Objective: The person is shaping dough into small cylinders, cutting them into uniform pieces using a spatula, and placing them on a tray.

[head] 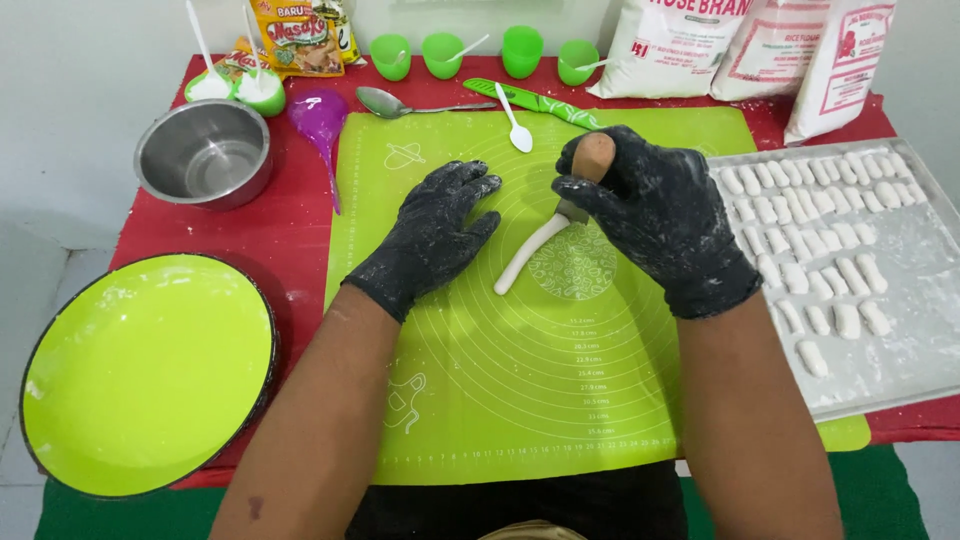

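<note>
Both forearms reach in from the near edge of the table, both hands in black gloves dusted white. The right hand (660,215) is curled into a fist around the brown wooden handle of a knife (590,165), wrist cocked so the handle stands up and the blade points down onto the upper end of a white dough rope (528,255). The rope lies slantwise near the middle of the green silicone mat (560,400), running down toward the left hand (435,235). That hand rests palm down on the mat just beside the rope's lower end, fingers loosely spread and holding nothing. Along the right edge sits a floured metal tray (900,370) with rows of small cut dough pieces (815,260). At the near left corner is a large lime-green bowl (145,370); a steel pot (205,150) stands toward the far left corner.
</note>
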